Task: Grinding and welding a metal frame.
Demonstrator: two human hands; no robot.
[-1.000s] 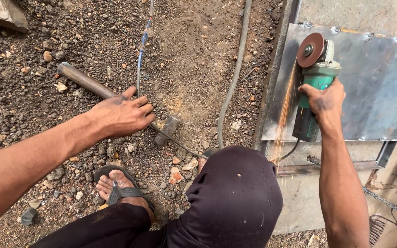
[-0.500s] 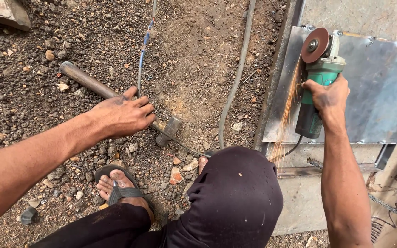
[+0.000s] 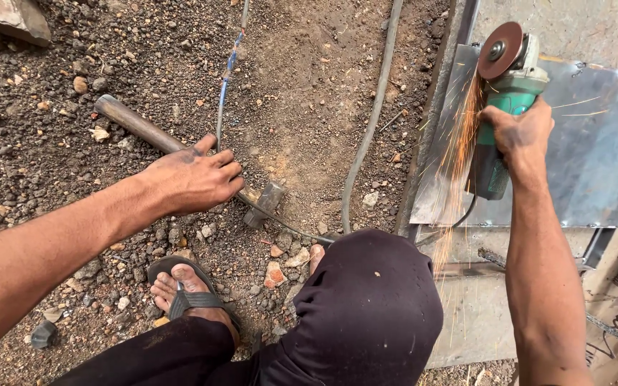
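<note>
Right hand (image 3: 520,132): clenched round the green angle grinder (image 3: 507,107), disc at the metal sheet (image 3: 595,164) edge, sparks flying.
Left hand (image 3: 194,179): fingers curled loosely, resting on the hammer (image 3: 180,150) handle on gravel.

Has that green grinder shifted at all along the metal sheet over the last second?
Yes, slightly. The green grinder in the right hand has crept up along the left edge of the metal sheet, away from the person, sparks flying.
</note>
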